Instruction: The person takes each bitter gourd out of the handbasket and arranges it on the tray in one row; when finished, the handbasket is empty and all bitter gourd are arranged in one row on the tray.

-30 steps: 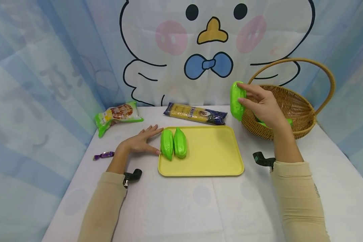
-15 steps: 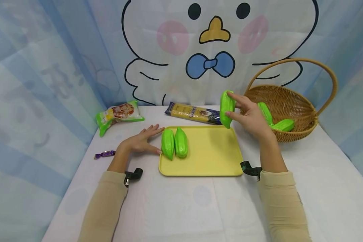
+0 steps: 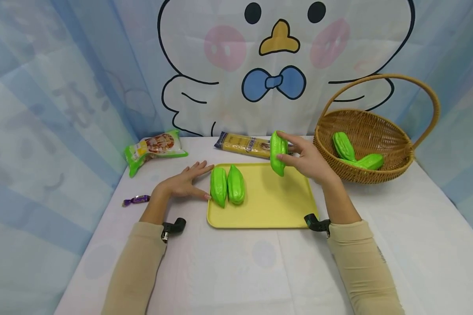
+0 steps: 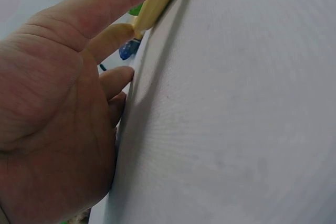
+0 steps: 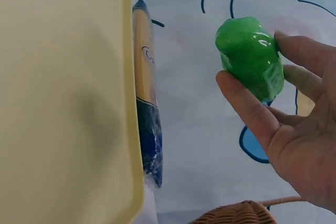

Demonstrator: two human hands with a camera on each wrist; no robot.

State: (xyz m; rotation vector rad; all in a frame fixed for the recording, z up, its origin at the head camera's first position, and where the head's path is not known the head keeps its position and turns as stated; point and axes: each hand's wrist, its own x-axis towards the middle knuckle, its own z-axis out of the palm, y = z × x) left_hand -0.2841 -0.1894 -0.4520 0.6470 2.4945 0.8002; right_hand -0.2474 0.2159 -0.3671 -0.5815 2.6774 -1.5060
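Note:
My right hand (image 3: 313, 162) pinches a glossy, bright green, ridged star fruit (image 3: 277, 153) between thumb and fingers, held upright above the back right part of the yellow tray (image 3: 268, 210). The right wrist view shows the star fruit (image 5: 249, 56) end-on, raised off the tray. Two matching star fruits, one at the left (image 3: 218, 187) and one beside it (image 3: 235, 184), lie side by side at the tray's left end. Spread fingers of my left hand (image 3: 183, 183) rest at the tray's left edge; its palm faces the left wrist camera, holding nothing.
A wicker basket (image 3: 362, 176) with a tall handle stands at the back right, with green star fruits (image 3: 343, 145) inside. Behind the tray lies a spaghetti packet (image 3: 240, 144). A green snack bag (image 3: 157, 146) and a purple wrapped candy (image 3: 135, 200) are on the left.
My right hand has carried the star fruit leftward and down from beside the basket to over the tray, uncovering the basket's contents. The left hand has stayed in place.

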